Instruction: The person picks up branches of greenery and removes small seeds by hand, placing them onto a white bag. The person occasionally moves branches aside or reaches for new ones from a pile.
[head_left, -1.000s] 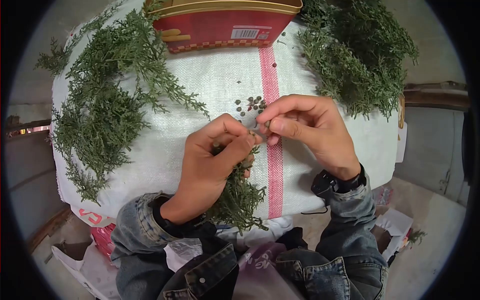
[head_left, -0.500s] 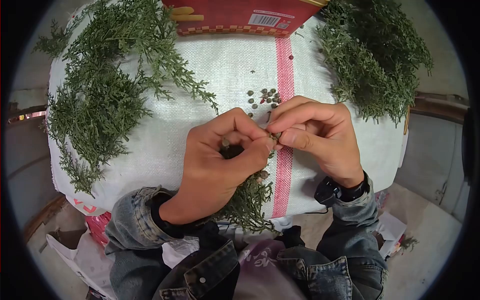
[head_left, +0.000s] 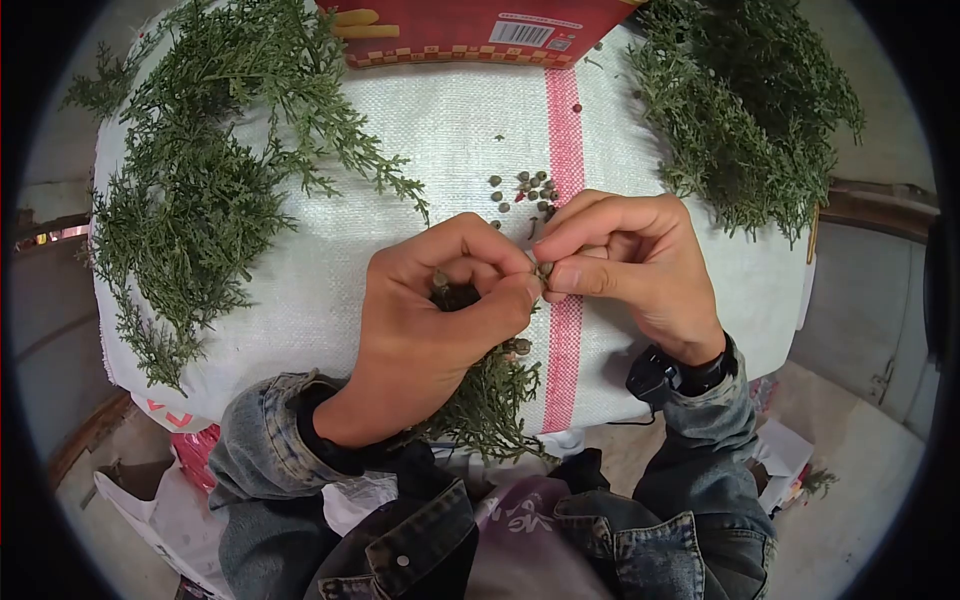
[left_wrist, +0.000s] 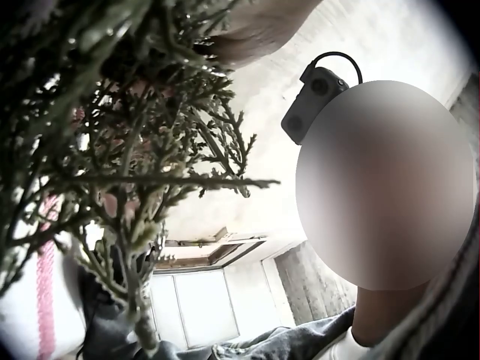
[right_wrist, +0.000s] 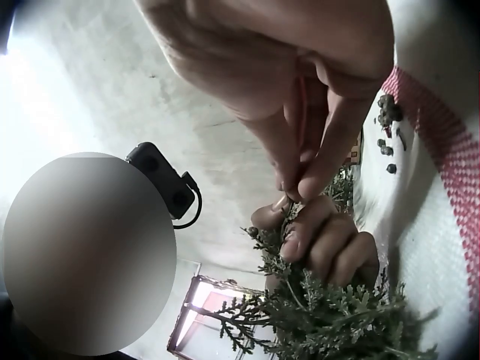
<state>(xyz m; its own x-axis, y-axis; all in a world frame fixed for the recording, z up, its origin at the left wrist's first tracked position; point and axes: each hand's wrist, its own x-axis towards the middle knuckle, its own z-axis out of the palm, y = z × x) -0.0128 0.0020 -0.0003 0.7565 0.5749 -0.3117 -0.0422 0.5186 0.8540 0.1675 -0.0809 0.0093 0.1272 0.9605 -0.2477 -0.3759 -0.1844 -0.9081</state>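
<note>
My left hand (head_left: 415,315) grips a green evergreen sprig (head_left: 490,400), whose scaly foliage hangs below the palm toward the front edge of the white woven sack (head_left: 430,120). With thumb and fingers, my right hand (head_left: 645,265) pinches a small round cone (head_left: 545,269) right at the left fingertips. Both hands' fingertips meet in the right wrist view, above the foliage (right_wrist: 322,322). Other small cones (head_left: 518,347) show on the sprig under the left hand. Just beyond the hands, several loose dark cones (head_left: 533,191) lie on the sack beside its pink stripe (head_left: 563,350).
A large pile of evergreen branches (head_left: 190,210) lies at the left of the sack, another pile (head_left: 745,120) at the back right. Between them at the back stands a red box (head_left: 440,40). White bags (head_left: 165,520) are on the floor at lower left.
The hands, slightly apart one second ago, have come together at the fingertips, the left moving right. The head view has shifted a little. Since half a second ago the hands have barely moved.
</note>
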